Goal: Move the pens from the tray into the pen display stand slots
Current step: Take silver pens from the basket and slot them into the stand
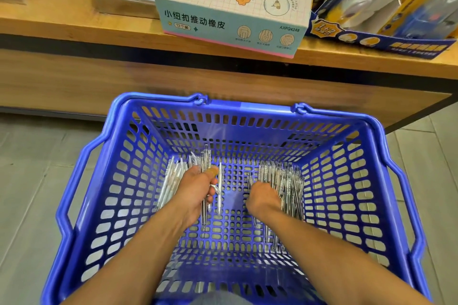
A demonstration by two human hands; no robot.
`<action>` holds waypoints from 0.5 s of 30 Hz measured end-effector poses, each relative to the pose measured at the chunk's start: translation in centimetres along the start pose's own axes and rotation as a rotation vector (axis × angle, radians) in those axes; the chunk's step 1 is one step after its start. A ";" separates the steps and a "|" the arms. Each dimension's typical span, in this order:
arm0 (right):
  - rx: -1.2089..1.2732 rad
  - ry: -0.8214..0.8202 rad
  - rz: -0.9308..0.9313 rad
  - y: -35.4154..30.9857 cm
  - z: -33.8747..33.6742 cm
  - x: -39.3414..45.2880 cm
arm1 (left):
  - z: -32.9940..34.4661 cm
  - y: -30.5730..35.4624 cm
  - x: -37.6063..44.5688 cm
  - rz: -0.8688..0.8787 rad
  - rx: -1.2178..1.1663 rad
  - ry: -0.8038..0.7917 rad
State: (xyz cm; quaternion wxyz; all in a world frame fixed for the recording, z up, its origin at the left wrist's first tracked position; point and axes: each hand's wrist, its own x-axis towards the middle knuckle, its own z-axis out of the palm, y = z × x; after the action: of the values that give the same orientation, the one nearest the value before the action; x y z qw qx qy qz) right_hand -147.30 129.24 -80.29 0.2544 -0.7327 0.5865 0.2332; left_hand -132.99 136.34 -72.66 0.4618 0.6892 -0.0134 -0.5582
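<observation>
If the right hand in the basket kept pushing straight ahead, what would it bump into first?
Most likely the pile of clear plastic pens that the right hand already grips. Beyond them stands the far slotted wall of the blue plastic basket, though depth is hard to judge from above.

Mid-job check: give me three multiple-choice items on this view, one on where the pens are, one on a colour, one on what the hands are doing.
1. Where do the pens lie?
A. on the wooden shelf
B. in the basket
C. on the floor

2. What colour is the basket?
A. blue
B. red
C. green

3. What is the left hand doing?
A. resting flat on the shelf
B. hanging open and holding nothing
C. gripping a bunch of pens

Key: 1 B, the pens lie on the bottom of the basket. 2 A, its walls and handles are blue. 3 C, the left hand grips several pens; the right hand reaches into the other pile.
</observation>
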 end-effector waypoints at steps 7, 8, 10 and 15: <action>0.568 -0.141 -0.082 -0.7 -2.0 -0.6 | 0.0 0.0 0.0 0.012 0.001 -0.008; 0.714 -0.198 -0.128 -1.1 -2.7 -1.2 | 0.0 0.0 0.0 0.017 0.006 -0.007; 0.926 -0.311 -0.234 -1.7 -4.1 -2.5 | 0.1 0.1 -0.1 0.039 0.035 0.004; 1.070 -0.461 -0.476 -3.0 -5.6 -4.9 | 0.1 0.2 -0.4 0.052 0.076 -0.040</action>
State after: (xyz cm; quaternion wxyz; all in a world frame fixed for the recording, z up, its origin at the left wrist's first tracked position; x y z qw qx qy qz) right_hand -145.07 129.79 -72.59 0.7507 -0.5454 0.3729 -0.0034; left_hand -133.14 136.35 -72.20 0.4494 0.6942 -0.0618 -0.5588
